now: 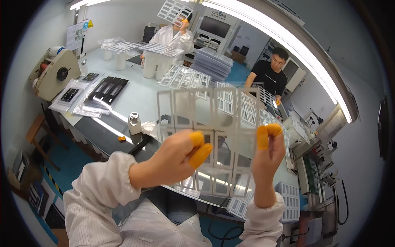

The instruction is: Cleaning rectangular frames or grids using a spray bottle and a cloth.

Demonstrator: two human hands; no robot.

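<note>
A clear plastic sheet (212,108) with rows of pale rectangular frames is held up before me, slightly smeared by motion. My right hand (269,144) pinches its right edge between thumb and finger, both in orange finger cots. In front of the sheet's lower left part is my left hand (177,156), its orange-capped thumb and finger curled together. What those fingers hold, if anything, cannot be made out. Beyond the sheet, a metal-topped bottle (134,122) stands on the glass-topped table beside a crumpled white wipe (149,129).
More framed sheets (187,77) lie across the table, with a tall stack (212,64) behind. Black panels (108,91) are at the left. One person (173,37) lifts a sheet at the back; another (269,74) handles one at the right. Sheets (289,201) are piled near my right forearm.
</note>
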